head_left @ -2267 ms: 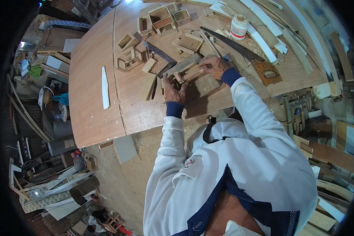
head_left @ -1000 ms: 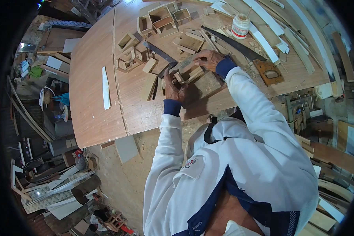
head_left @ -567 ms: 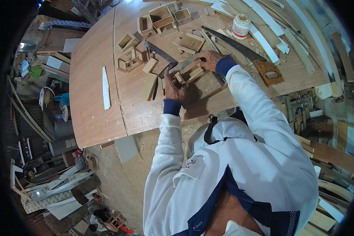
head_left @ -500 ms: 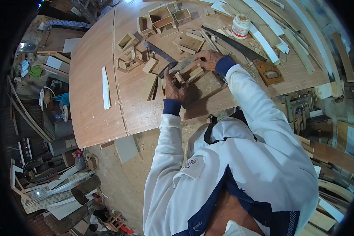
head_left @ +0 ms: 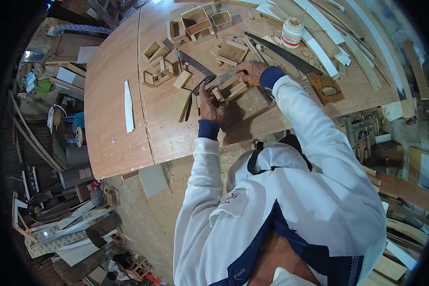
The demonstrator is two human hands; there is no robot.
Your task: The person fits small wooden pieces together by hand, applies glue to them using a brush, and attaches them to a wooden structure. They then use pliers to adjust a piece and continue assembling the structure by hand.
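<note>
Both my hands grip a small wooden frame over a flat board by the table's near edge. My left hand is closed around its left end, where a short wood block shows by the fingers. At the far right end, my right hand pinches the frame with curled fingers. A dark metal square lies just beyond my left hand. Wood offcuts are left of it. Right of my right hand rests a handsaw with a wooden handle.
Several small wooden boxes and frames stand farther back on the table. A white glue tub stands behind the saw. Long strips lie along the right side. A white sliver lies at left.
</note>
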